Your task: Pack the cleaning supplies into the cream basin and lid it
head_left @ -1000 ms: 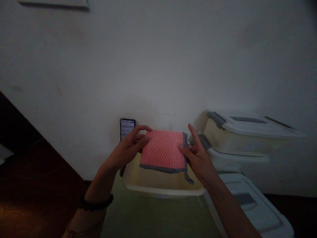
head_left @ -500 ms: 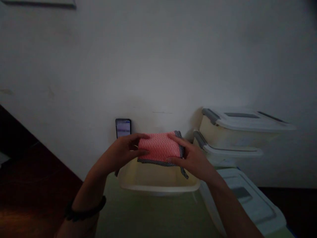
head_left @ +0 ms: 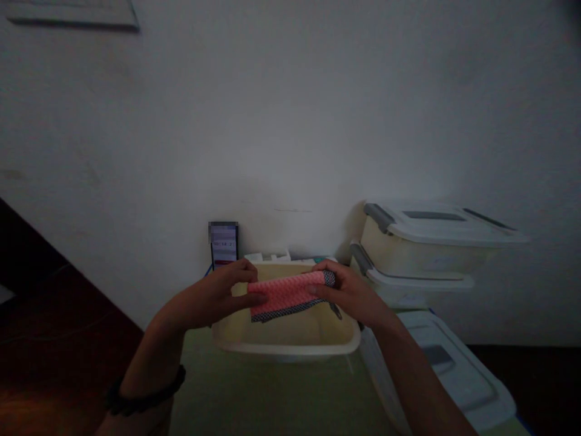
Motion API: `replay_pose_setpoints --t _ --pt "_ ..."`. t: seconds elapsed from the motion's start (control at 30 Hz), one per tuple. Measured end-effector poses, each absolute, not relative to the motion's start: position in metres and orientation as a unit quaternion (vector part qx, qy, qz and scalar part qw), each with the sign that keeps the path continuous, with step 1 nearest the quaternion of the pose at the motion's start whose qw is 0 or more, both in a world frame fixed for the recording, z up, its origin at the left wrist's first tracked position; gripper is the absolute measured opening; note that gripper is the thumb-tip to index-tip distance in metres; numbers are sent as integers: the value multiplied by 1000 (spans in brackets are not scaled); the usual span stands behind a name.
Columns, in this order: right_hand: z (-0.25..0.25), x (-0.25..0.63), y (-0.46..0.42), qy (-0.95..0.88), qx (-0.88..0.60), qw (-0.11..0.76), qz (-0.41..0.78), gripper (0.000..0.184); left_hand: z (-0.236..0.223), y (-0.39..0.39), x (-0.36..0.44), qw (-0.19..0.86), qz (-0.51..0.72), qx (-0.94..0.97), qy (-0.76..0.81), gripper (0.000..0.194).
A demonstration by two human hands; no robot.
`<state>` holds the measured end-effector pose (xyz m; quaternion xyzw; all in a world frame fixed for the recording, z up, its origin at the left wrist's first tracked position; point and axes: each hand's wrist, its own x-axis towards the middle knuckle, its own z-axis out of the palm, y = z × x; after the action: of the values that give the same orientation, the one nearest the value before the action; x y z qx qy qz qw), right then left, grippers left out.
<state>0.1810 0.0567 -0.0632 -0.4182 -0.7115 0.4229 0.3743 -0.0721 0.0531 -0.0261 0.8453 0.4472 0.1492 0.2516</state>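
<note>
A folded pink cloth [head_left: 285,295] with a black-and-white checked border is held in the air between both hands. My left hand [head_left: 231,290] pinches its left end, thumb in front and fingers behind the top edge. At the right end my right hand [head_left: 342,287] grips the cloth near the checked corner, and a thin checked strip dangles there. Directly below is a cream plastic bin [head_left: 285,349] without a lid; the cloth hides part of its inside.
Behind the bin a phone [head_left: 224,243] leans upright against the wall, near some white items [head_left: 267,257]. To the right stand stacked lidded boxes [head_left: 408,251] with grey latches. A loose-looking pale lid [head_left: 458,369] lies nearer, on the green tabletop [head_left: 272,399].
The cloth has come down slightly and tipped, so its face looks narrower. Both hands moved down with it, and white items behind the bin now show.
</note>
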Motion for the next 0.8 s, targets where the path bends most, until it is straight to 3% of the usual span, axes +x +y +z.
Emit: replay_pose_setpoints --t 0.17,0.3,0.43,0.6,0.8 --pt "-63 168 71 -660 -420 350 515 30 -36 62 -93 288 140 846 427 29" --pt "-68 154 97 -726 -405 168 530 23 -57 81 -104 261 221 803 488 45" --pt "-85 135 115 -756 -371 10 538 21 -70 92 -99 242 177 766 569 51" --pt "-93 111 124 -820 -364 -94 432 20 -65 85 -93 278 131 769 561 44" --pt "-84 87 99 -899 -356 -73 244 30 -64 79 -91 275 119 790 534 39"
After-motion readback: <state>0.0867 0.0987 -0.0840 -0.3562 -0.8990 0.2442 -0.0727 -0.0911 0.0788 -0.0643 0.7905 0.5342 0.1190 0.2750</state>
